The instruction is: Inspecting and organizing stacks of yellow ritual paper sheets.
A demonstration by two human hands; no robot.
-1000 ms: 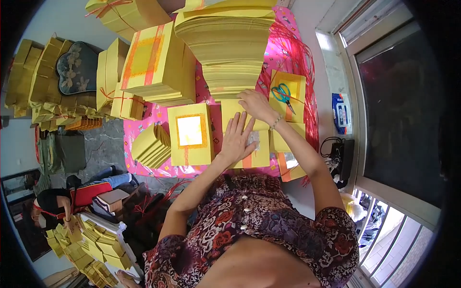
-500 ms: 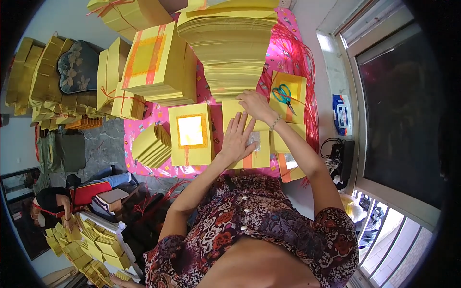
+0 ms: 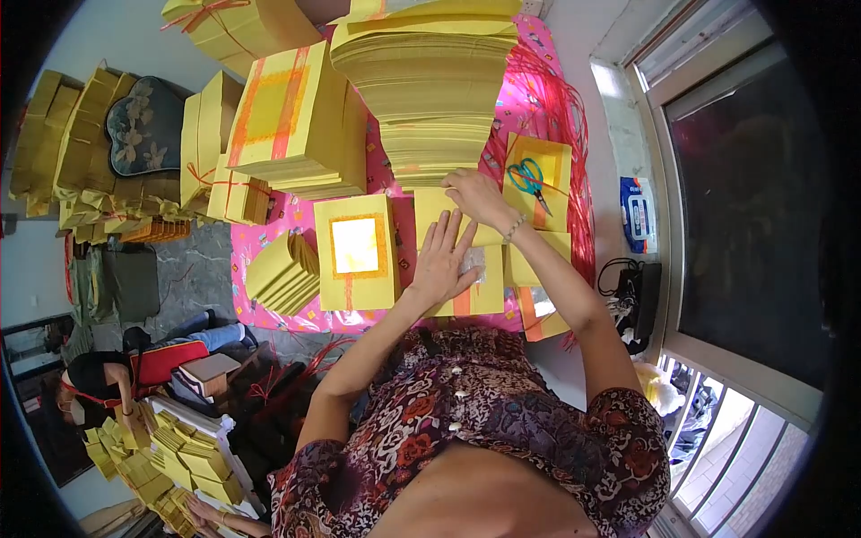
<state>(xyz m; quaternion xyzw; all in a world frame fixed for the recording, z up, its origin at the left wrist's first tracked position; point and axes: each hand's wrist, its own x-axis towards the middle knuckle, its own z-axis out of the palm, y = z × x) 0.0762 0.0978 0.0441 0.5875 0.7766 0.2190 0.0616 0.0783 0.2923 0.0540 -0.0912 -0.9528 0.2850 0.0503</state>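
Note:
My left hand (image 3: 437, 269) lies flat, fingers spread, on a yellow paper sheet (image 3: 489, 291) with a silvery patch and an orange stripe. Just beyond it, my right hand (image 3: 478, 197) has its fingers bent and together at the far part of the yellow paper, by the foot of a tall stack of yellow paper (image 3: 439, 108). What lies under those fingertips is partly hidden. To the left is a yellow stack (image 3: 392, 260) topped by a bright square in an orange frame. Teal-handled scissors (image 3: 529, 179) rest on yellow paper at the right.
A pink patterned cloth (image 3: 309, 222) covers the table. Fanned yellow paper (image 3: 282, 273) and a large yellow block (image 3: 314, 125) stand left. Red strings (image 3: 574, 152) hang along the right side, near a window (image 3: 744, 197). At lower left, another person (image 3: 99, 377) handles yellow bundles.
Both my hands stay in place. At lower left, a hand over the yellow bundles now reaches farther up and left than before.

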